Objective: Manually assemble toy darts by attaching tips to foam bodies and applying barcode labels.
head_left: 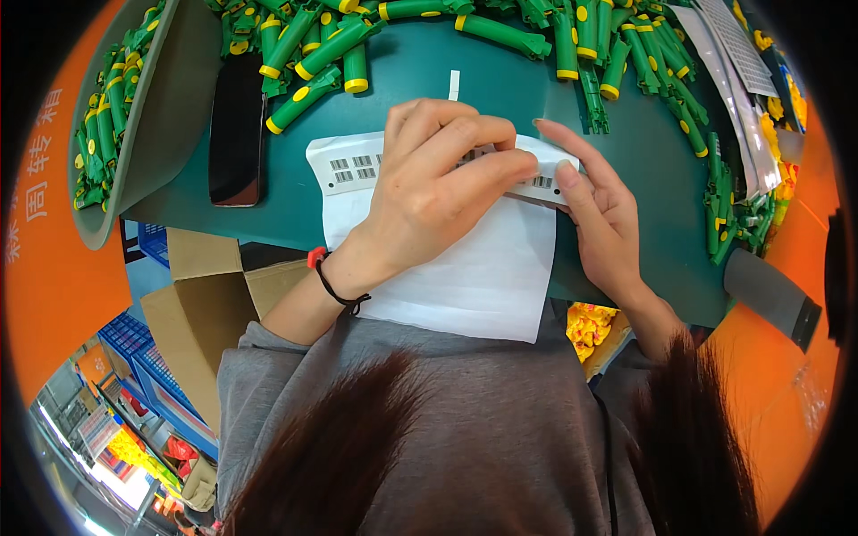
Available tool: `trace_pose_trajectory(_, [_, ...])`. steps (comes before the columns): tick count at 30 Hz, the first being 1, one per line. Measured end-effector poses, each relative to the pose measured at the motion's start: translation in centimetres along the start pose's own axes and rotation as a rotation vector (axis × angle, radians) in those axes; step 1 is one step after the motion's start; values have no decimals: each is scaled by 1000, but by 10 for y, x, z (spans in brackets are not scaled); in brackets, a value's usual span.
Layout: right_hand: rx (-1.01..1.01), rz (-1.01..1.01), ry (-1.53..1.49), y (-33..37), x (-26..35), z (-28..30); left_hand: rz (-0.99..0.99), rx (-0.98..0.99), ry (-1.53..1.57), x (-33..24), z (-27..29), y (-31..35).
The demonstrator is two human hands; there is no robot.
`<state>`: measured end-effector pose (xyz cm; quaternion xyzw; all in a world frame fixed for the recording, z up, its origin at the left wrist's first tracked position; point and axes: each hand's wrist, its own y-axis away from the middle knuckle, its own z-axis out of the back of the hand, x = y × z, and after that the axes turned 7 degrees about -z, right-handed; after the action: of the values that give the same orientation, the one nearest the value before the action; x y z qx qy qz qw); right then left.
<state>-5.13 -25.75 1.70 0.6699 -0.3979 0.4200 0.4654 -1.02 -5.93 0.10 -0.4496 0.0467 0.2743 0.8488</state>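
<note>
A white sheet of barcode labels (465,277) lies in front of me, its far part folded over so that a band of small printed labels (351,168) faces up. Over the middle of that band is my left hand (438,183), with thumb and fingers pinched together; whatever is between the fingertips is hidden. My right hand (601,210) grips the band's right end, thumb on top and index finger stretched out past the far edge. A small white strip (454,85) lies just beyond the sheet.
Several green tubes with yellow ends (500,36) are heaped along the far side of the green table (402,85). A black phone (237,134) lies at left beside a grey bin (152,116) of such tubes. An open cardboard box (210,308) stands below left; label sheets (728,89) lie far right.
</note>
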Motion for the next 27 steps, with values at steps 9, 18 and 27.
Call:
trace_pose_trajectory(9, [-15, -23, -11, 1, -2, 3, 69, 43, 62, 2, 3, -2])
trace_pose_trajectory(18, [-146, -47, 11, -5, 1, 8, 183, 54, 232, 0, 4, -5])
trace_pose_trajectory(27, [-344, 739, 1689, -61, 67, 101, 266, -82, 364, 6, 10, -6])
